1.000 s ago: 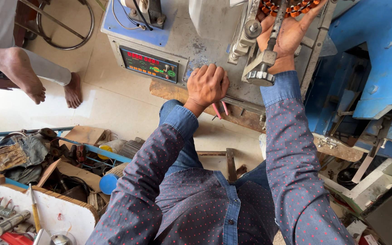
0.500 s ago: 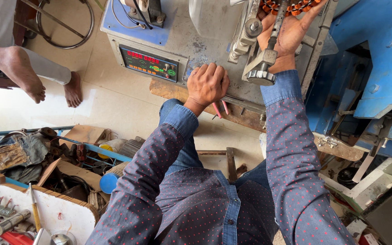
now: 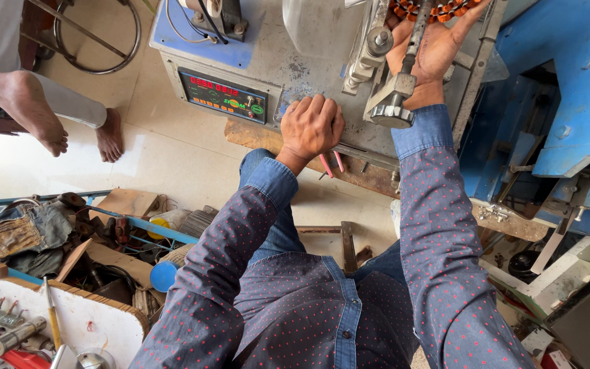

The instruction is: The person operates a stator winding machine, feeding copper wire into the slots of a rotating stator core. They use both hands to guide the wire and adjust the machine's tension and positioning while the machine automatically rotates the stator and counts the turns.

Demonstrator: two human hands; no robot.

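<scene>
Hands both up at the front of a grey metal machine (image 3: 308, 41). Left hand (image 3: 312, 126) clenched into a fist, knuckles against the machine's front panel, just right of a dark display with red digits (image 3: 225, 96); two thin pink-red rods (image 3: 332, 164) show just below the fist (whether the fingers actually hold them cannot be told). Right hand (image 3: 431, 51) raised higher, palm cupped with fingers spread under a ring of copper-orange windings (image 3: 438, 8) at the top edge of view, touching it from below. Grey metal lever arm with a round end (image 3: 394, 102) crosses in front of the right wrist. Blue machine housing (image 3: 568, 89) stands to the right. Lower left: cluttered box of tools and scrap (image 3: 69, 239), with a blue round lid (image 3: 163, 276) in it. Another person's bare feet (image 3: 42, 116) rest on the floor, upper left, well apart.
</scene>
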